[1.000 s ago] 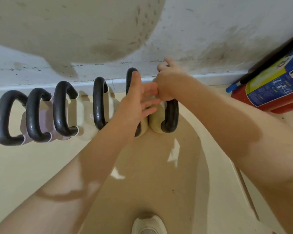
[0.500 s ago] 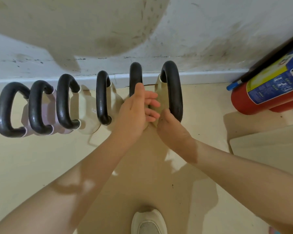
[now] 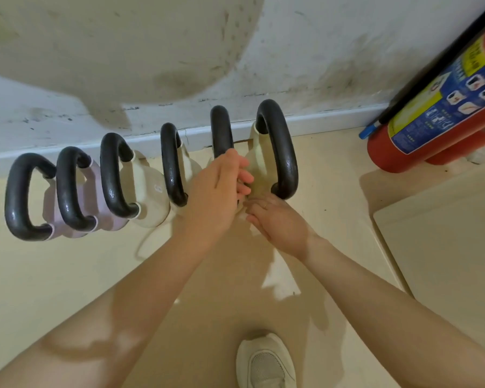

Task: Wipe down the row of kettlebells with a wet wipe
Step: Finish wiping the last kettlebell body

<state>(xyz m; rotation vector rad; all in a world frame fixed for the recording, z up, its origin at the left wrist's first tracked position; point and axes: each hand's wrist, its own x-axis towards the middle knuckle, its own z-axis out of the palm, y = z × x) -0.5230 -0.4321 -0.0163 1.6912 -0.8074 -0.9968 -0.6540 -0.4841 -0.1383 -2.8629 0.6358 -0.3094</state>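
Your right hand (image 3: 277,222) presses the soft wipe (image 3: 245,215) with straight fingers against the heavy, rigid kettlebell (image 3: 263,166); left hand (image 3: 216,191), fingers loosely curled, rests there.

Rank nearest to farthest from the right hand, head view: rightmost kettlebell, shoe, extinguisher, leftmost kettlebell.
From the right hand:
1. Rightmost kettlebell, just above the fingers.
2. Shoe, below, and extinguisher, upper right: too close to call.
3. Leftmost kettlebell, far left.

Both hands (image 3: 280,222) at the rightmost kettlebell (image 3: 261,175), six in row.
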